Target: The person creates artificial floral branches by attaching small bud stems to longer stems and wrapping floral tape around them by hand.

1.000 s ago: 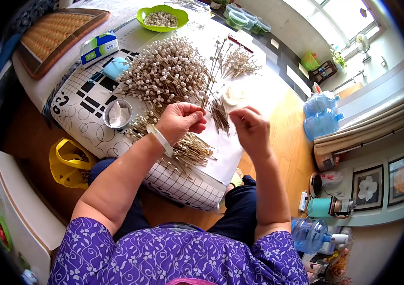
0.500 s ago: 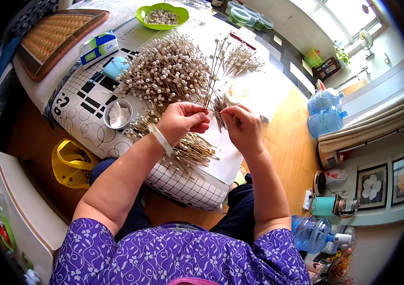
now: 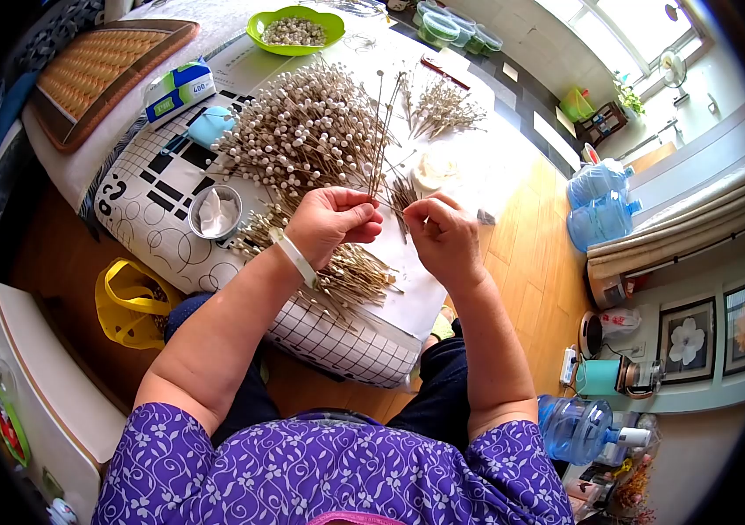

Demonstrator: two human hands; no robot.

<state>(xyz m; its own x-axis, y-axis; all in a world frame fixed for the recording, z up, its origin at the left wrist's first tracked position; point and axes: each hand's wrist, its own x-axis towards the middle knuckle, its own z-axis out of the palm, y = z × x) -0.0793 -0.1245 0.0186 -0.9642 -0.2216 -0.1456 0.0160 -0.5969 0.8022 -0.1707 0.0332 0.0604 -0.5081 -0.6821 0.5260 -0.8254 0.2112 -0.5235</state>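
My left hand (image 3: 336,226) is closed in a pinch on a few thin brown stems (image 3: 380,144), which stand nearly upright with small dark tips. A thin strand (image 3: 393,206) runs from there to my right hand (image 3: 442,238), whose thumb and forefinger pinch its other end; whether it is thread or stem I cannot tell. Behind my left hand lies a big heap of dried stems with round whitish heads (image 3: 302,131). More of these stems (image 3: 359,276) lie under my left wrist. Short dark stems (image 3: 404,197) lie just beyond my fingers, beside a round whitish roll (image 3: 436,169).
A small tin with white contents (image 3: 216,213) stands on the patterned tablecloth (image 3: 158,241). Near it are a blue cloth-like item (image 3: 210,127) and a tissue pack (image 3: 180,90). A green bowl (image 3: 327,40) of beads and a smaller stem bundle (image 3: 447,107) lie farther back.
Both hands have shifted slightly left. The upright stems have moved a little left and stand somewhat straighter. Both pinches remain closed.
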